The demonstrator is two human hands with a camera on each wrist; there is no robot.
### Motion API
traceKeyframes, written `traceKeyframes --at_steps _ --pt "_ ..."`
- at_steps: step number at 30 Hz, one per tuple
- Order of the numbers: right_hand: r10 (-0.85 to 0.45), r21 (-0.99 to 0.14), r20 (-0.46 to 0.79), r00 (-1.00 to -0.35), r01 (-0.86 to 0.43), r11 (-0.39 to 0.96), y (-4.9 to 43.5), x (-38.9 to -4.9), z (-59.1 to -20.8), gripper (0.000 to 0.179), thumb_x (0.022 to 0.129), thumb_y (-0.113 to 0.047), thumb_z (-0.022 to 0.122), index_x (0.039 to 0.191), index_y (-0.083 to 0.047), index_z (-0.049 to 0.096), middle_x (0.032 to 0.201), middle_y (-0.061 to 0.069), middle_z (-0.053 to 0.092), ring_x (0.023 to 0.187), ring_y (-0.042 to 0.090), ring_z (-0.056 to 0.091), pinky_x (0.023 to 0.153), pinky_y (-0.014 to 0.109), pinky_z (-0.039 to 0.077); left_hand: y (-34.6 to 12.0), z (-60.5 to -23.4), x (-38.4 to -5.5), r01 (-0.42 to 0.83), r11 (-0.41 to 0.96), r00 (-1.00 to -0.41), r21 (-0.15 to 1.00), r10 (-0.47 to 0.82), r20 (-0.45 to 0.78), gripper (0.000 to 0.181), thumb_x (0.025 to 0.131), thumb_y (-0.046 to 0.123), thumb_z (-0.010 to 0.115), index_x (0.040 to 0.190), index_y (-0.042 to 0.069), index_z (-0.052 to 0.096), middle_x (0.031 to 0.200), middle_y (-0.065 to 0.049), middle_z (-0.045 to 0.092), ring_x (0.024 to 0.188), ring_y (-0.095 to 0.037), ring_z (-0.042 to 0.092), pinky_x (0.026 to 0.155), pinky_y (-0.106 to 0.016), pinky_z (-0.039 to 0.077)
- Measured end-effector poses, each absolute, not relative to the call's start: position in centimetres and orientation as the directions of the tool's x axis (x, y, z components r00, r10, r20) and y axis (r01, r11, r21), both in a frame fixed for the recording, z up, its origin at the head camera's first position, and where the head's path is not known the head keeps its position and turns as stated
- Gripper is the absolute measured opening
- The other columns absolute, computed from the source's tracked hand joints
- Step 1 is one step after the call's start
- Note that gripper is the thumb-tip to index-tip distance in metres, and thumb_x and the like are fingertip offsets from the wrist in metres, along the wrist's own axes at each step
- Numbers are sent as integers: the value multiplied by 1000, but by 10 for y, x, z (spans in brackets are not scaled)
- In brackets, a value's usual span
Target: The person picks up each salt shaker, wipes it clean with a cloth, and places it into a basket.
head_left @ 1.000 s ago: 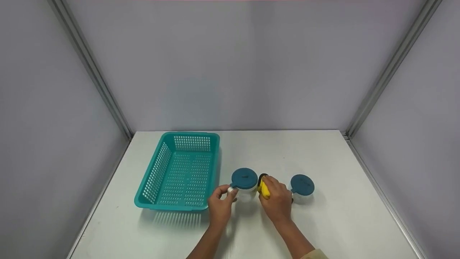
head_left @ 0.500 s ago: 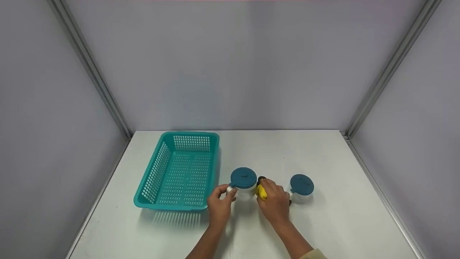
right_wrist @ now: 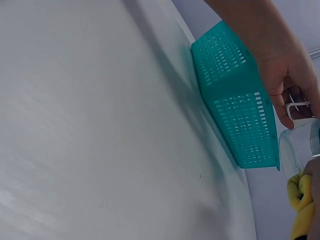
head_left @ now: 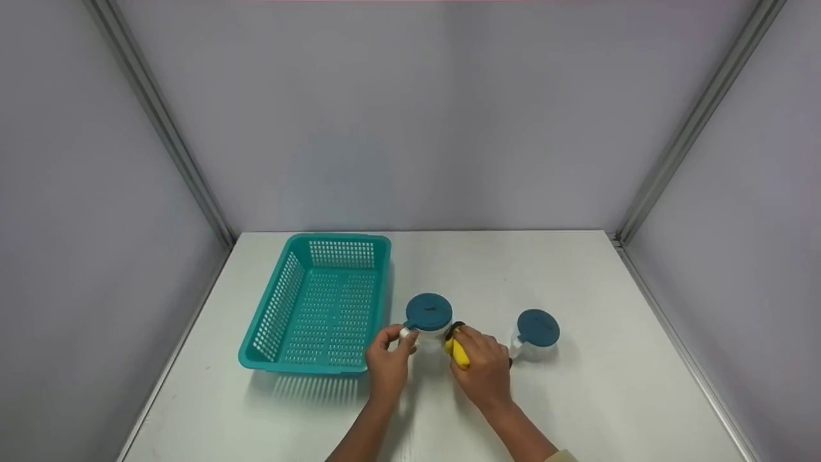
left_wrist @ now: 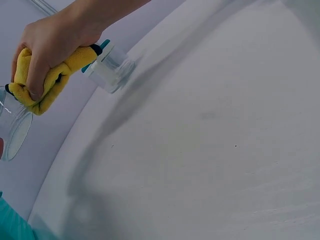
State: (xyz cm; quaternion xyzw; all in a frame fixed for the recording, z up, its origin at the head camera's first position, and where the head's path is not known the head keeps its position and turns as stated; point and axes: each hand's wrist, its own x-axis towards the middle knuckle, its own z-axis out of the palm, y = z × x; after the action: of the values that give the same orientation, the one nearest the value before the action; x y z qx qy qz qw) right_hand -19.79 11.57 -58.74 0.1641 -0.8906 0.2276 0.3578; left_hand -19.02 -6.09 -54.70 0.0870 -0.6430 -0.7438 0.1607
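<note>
My left hand (head_left: 387, 369) grips the white handle (right_wrist: 298, 104) of a clear jar with a round blue lid (head_left: 429, 312). In the left wrist view the jar (left_wrist: 14, 125) is tilted and raised off the table. Bunched in my right hand (head_left: 484, 372) is a yellow cloth (head_left: 458, 354) with dark edging, pressed at the right side of the jar. The same folded cloth (right_wrist: 301, 195) shows against the clear wall in the right wrist view. A second clear jar with a blue lid (head_left: 538, 328) and white handle stands on the table, right of my right hand.
A teal perforated plastic basket (head_left: 333, 314) stands on the white table (head_left: 616, 385) just left of my left hand. Grey walls (head_left: 410, 128) enclose the table at the back and both sides.
Both hands have shifted slightly left and a little farther from me, taking the jar and cloth along. The cloth has slid lower along the jar's side. The second jar and basket stay put.
</note>
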Motion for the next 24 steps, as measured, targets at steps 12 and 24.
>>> traceKeyframes --at_steps 12,24 --pt "-197 -192 796 -572 -547 815 110 -193 -592 40 71 -22 83 110 -16 74 116 0 70 92 22 63 70 37 49 -61 -550 -193 141 -102 -921 985 -378 93 15 85 6 76 95 0 67 90 -13 65 91 -35 64 70 -34 61" --pt "-267 -125 818 -510 -611 782 106 -189 -590 40 74 -23 79 113 -17 74 117 -2 71 96 24 63 74 38 48 -60 -570 -200 143 -114 -923 983 -374 91 20 84 11 78 98 2 67 94 -12 66 77 -20 67 68 -34 61"
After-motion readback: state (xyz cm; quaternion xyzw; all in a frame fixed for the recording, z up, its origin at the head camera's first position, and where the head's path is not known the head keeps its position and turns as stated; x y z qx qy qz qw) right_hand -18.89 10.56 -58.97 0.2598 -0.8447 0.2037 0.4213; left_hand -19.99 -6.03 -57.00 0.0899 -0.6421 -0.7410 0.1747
